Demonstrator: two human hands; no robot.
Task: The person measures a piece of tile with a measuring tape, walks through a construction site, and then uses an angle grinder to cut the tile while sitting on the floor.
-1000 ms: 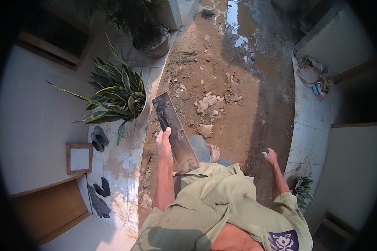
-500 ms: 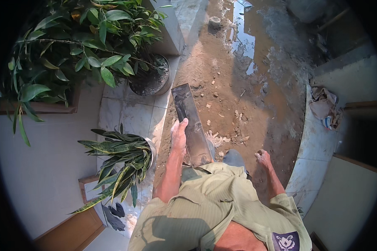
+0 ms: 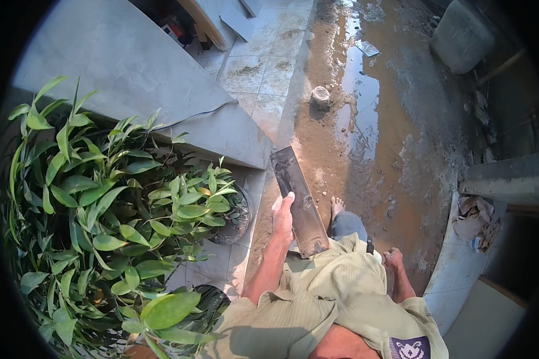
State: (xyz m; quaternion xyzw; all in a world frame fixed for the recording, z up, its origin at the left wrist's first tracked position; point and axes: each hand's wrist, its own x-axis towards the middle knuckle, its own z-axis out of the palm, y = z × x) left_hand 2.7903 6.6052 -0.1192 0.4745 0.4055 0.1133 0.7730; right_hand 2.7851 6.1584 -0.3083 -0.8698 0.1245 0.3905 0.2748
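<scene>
My left hand (image 3: pixel 283 216) is closed on a plastering trowel (image 3: pixel 308 218), a long rectangular plate streaked with brown mud. The thumb lies along its left side by a black handle, and the lower end reaches my shirt front. At my right side hangs my right hand (image 3: pixel 394 258), its fingers curled in. Its palm is hidden, so whether anything is in it does not show. One bare foot (image 3: pixel 337 206) stands on the muddy ground ahead.
Leafy plants (image 3: pixel 114 227) crowd the left, beside a round pot (image 3: pixel 236 218) and a grey slab (image 3: pixel 179 102). A puddle (image 3: pixel 365 113) runs ahead, with a lump (image 3: pixel 321 96) beside it. Crumpled cloth (image 3: pixel 476 221) lies on the right ledge. A pale container (image 3: pixel 461 36) stands far right.
My view has shifted forward and left along the muddy path. The lump, the puddle and the leafy plants now sit lower in view. The trowel stays in my left hand.
</scene>
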